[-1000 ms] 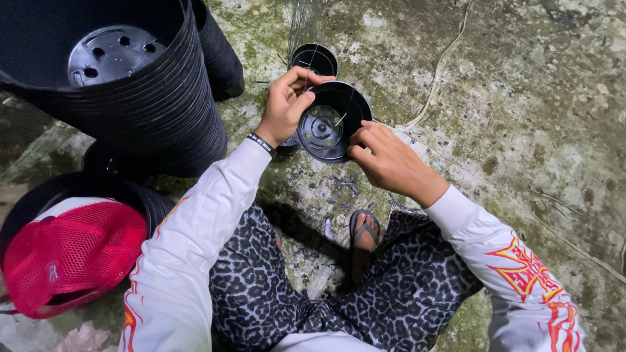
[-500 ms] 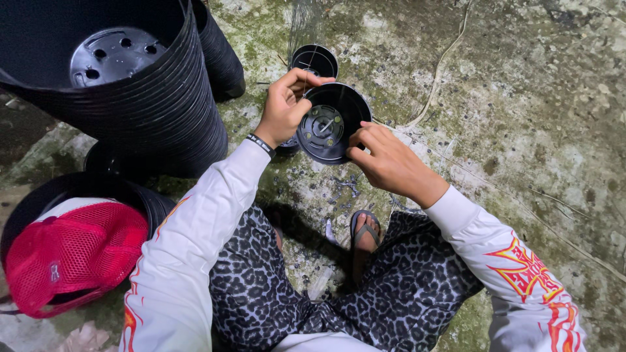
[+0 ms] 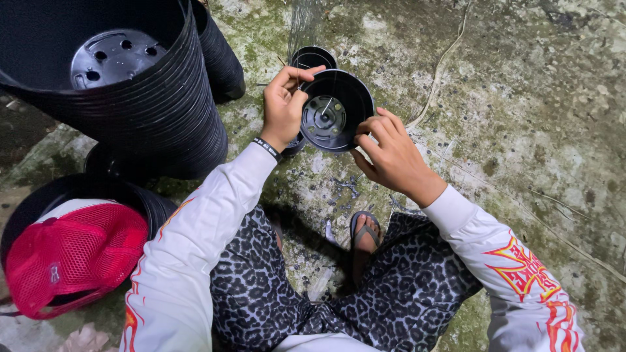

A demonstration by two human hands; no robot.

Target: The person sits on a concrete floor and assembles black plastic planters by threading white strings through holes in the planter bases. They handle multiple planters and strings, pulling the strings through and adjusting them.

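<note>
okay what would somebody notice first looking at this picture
Dead centre, both hands grip a small black plastic pot tipped toward the camera, left hand on its rim, right hand under its lower edge. At upper left looms a tall stack of black pots, and a red mesh cap rests at lower left.

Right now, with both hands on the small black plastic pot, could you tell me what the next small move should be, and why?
Probably draw the thin wire further through the small black plastic pot: it pokes up near the holed base, the left hand pinches at the rim, and the right hand steadies the side.
</note>
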